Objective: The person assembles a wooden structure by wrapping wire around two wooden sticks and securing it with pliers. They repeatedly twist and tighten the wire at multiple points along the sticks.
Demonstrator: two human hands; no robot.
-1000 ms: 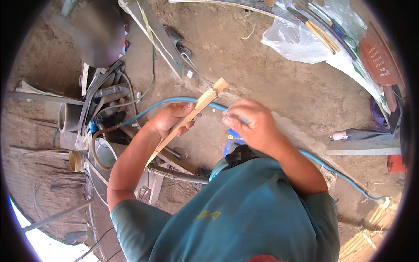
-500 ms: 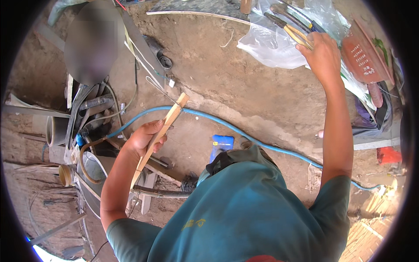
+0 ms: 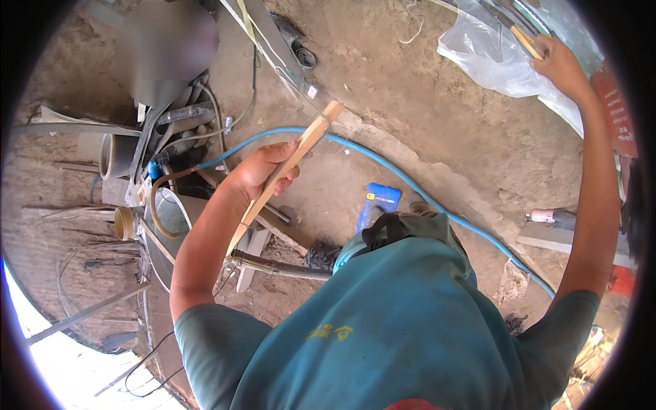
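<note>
L hand (image 3: 270,171) clamped round mid of wood stick (image 3: 309,142), held above dirt floor (image 3: 383,89); long axis slants, far end pointing up-R, near end down-L. R hand (image 3: 566,70) at yellow-handled tool (image 3: 525,41) on plastic bag (image 3: 478,58), upper R; can't tell if gripped.

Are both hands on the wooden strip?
No; only the left hand holds the wooden strip, while the right hand is at the yellow-handled tool.

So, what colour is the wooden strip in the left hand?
The wooden strip is yellowish tan, best seen in the head view.
</note>
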